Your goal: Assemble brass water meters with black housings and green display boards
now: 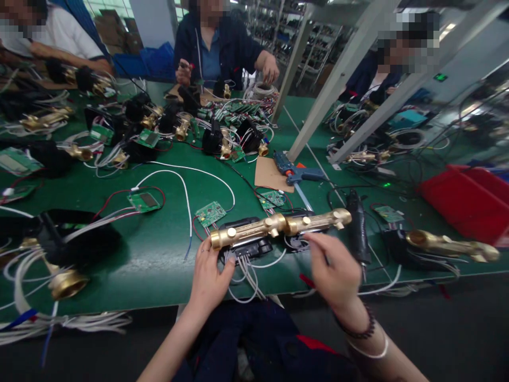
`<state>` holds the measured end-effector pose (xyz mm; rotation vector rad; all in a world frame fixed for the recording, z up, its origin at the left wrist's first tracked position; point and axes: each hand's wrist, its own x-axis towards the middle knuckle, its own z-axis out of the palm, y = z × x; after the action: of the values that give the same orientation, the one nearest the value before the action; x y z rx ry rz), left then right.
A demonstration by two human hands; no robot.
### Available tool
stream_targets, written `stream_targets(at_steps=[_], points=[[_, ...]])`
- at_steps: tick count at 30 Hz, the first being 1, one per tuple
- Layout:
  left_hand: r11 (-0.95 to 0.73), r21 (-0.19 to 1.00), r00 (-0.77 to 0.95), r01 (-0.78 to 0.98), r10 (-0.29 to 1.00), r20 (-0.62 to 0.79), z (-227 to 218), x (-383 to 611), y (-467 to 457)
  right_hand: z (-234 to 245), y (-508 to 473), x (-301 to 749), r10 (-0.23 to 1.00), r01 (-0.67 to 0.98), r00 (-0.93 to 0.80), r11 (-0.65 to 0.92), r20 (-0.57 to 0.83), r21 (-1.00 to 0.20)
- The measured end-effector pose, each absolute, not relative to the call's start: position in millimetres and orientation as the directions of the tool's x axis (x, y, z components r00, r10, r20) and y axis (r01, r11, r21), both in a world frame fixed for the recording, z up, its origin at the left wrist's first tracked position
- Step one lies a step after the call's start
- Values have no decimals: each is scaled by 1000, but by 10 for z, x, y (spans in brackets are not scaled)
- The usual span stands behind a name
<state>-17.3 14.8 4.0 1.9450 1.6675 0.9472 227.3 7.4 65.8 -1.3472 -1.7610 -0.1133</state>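
Directly before me lie two brass valve bodies with side ports, end to end: the left brass body (pixel 254 229) and the right brass body (pixel 318 221), each on a black plastic housing. My left hand (pixel 210 278) grips the threaded left end of the left one, thumb against its black housing (pixel 250 248). Curled and closed, my right hand (pixel 336 268) is at the near side of the right body, fingertips by its black housing; what they pinch, if anything, is hidden. White wires (pixel 248 278) hang toward me. Behind the bodies lie two green circuit boards, a left board (pixel 210 213) and a right board (pixel 272 199).
A blue glue gun (pixel 298 168) rests by a cardboard piece (pixel 268 172). A black power tool (pixel 358 228) lies right, before a red bin (pixel 469 201). Metal posts (pixel 326 90) rise from the green table (pixel 159 276). More wired brass assemblies stand left; co-workers (pixel 218 48) sit opposite.
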Motion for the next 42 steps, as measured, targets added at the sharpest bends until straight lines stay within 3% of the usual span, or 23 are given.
stream_targets(at_steps=[2, 4, 6, 10, 15, 17, 18, 20, 23, 26, 29, 42], points=[[-218, 673, 51, 707, 965, 259, 30, -170, 159, 726, 173, 2734, 680, 877, 300, 79, 669, -473], [-238, 649, 49, 722, 954, 295, 6, -164, 181, 705, 298, 3139, 690, 811, 518, -207, 506, -547], [-269, 622, 62, 735, 941, 333, -22, -159, 206, 611, 424, 3423, 713, 746, 595, -318, 372, -585], [-312, 582, 86, 751, 920, 383, -67, -166, 237, 468, 596, 3658, 733, 627, 650, -368, 200, -687], [-275, 598, 71, 753, 938, 340, -77, -154, 217, 890, 473, 3562, 807, 463, 583, -239, 90, -854], [-248, 613, 59, 750, 948, 312, -60, -128, 206, 1180, 325, 3353, 831, 360, 537, -69, 146, -930], [-234, 621, 50, 748, 953, 298, -47, -113, 202, 1316, 247, 3205, 814, 233, 538, 106, 219, -967], [-209, 638, 45, 741, 964, 264, -18, -88, 198, 1528, 117, 2835, 805, 41, 525, 302, 277, -953], [-185, 658, 55, 730, 976, 213, 14, -71, 194, 1613, 59, 2200, 849, -141, 393, 436, 354, -889], [-180, 678, 66, 713, 980, 190, 21, -75, 188, 1453, 167, 1676, 882, -251, 219, 464, 417, -850], [-198, 687, 86, 699, 977, 194, 20, -77, 181, 1250, 309, 1383, 882, -251, 140, 471, 450, -846], [-197, 716, 73, 670, 977, 200, 42, -57, 172, 1136, 433, 1235, 885, -194, 116, 465, 451, -864]])
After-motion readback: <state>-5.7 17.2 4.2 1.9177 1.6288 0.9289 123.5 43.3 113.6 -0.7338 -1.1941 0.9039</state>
